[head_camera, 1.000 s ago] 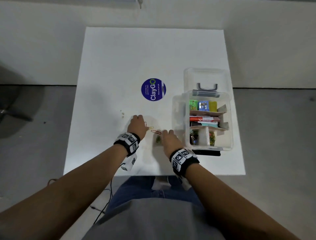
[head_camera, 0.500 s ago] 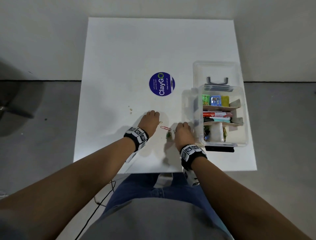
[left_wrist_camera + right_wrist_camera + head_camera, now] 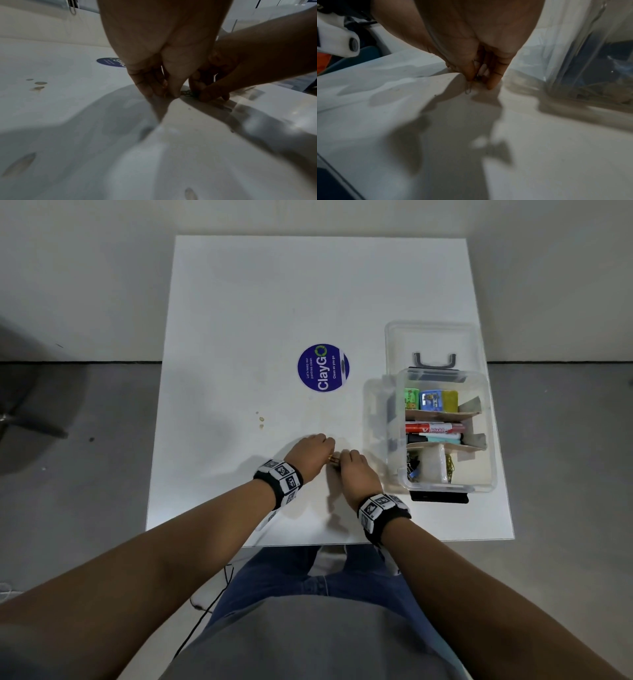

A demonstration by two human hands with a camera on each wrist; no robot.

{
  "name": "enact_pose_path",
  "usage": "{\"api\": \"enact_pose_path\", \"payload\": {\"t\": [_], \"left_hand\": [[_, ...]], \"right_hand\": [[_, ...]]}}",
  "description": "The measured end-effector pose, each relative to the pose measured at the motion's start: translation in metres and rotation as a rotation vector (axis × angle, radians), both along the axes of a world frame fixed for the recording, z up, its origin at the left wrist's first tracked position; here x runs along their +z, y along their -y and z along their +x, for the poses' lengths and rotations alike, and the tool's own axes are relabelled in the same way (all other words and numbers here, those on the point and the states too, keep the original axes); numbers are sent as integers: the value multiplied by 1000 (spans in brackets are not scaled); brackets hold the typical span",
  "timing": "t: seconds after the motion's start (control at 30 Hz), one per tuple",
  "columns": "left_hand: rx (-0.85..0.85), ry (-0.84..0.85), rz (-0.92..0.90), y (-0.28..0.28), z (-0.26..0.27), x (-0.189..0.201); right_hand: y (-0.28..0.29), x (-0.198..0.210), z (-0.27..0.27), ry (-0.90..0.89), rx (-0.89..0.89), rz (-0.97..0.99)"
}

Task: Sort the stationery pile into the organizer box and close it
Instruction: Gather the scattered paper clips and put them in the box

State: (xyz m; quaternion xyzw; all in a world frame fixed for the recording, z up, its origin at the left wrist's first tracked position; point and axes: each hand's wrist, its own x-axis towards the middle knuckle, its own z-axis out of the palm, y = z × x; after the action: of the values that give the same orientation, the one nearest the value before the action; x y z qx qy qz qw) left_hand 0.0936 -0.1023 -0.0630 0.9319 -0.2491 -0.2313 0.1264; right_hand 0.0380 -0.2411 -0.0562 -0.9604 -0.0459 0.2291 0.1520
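On the white table (image 3: 239, 337), my left hand (image 3: 325, 451) and right hand (image 3: 346, 460) meet fingertip to fingertip over a few loose paper clips (image 3: 334, 459). The left wrist view shows my left thumb and fingers pressed down together beside a dark bunch of clips (image 3: 188, 93), which the right fingers touch. The right wrist view has my right thumb and fingers pinching a clip (image 3: 468, 88) against the table. The clear organizer box (image 3: 493, 440) stands just right of my hands, its lid (image 3: 431, 344) lying open behind it.
The box holds erasers (image 3: 431, 400) at the back, markers (image 3: 435, 428) in the middle and clips (image 3: 414, 467) in front. A black strip (image 3: 438, 497) lies at its near side. A blue round sticker (image 3: 323, 368) and small stains (image 3: 260, 419) mark the table.
My hands have moved towards each other and now touch. The gold and red clips that lay between them are covered by the fingers.
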Motion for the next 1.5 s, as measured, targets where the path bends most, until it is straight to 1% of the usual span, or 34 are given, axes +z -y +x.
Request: {"api": "enact_pose_path", "payload": {"t": [0.1, 0.2, 0.33, 0.4, 0.5, 0.6, 0.7, 0.77, 0.87, 0.97, 1.0, 1.07, 1.17, 1.27, 1.33, 1.37, 1.43, 1.5], "left_hand": [[-8, 16, 60, 2, -1, 2], [22, 16, 76, 4, -1, 3], [10, 36, 131, 8, -4, 6], [27, -1, 115, 10, -4, 12], [129, -89, 10, 11, -1, 25], [258, -84, -136, 12, 3, 49], [331, -91, -324, 29, 6, 87], [319, -100, -438, 53, 6, 107], [224, -125, -498, 102, 5, 125], [145, -126, -498, 156, 3, 131], [114, -126, -492, 172, 2, 130], [52, -156, -455, 196, -1, 127], [6, -205, -400, 206, -2, 121], [103, -108, -435, 192, 4, 127], [233, -34, -468, 172, 14, 132], [293, 11, -463, 158, 20, 133], [403, 66, -424, 126, 28, 123], [491, 49, -341, 93, 26, 106]], "right_hand": [[5, 3, 3, 23, 32, 1], [7, 6, 8, 15, -12, 1], [7, 12, 12, -31, -44, 2], [6, 18, 13, -34, -69, 25], [2, 36, 16, 15, -111, 104], [4, 70, 16, 106, -191, 294], [30, 105, 15, 211, -285, 491], [62, 122, 15, 288, -353, 538], [117, 137, 13, 370, -509, 480], [168, 135, 5, 372, -643, 380], [180, 131, 3, 352, -650, 335], [199, 122, -3, 281, -606, 274], [206, 117, -6, 202, -516, 239], [209, 119, -2, 246, -477, 94], [210, 121, 1, 312, -517, 50], [210, 122, 3, 304, -550, 55], [213, 119, 10, 175, -600, 79], [213, 116, 17, 53, -588, 78]]}}
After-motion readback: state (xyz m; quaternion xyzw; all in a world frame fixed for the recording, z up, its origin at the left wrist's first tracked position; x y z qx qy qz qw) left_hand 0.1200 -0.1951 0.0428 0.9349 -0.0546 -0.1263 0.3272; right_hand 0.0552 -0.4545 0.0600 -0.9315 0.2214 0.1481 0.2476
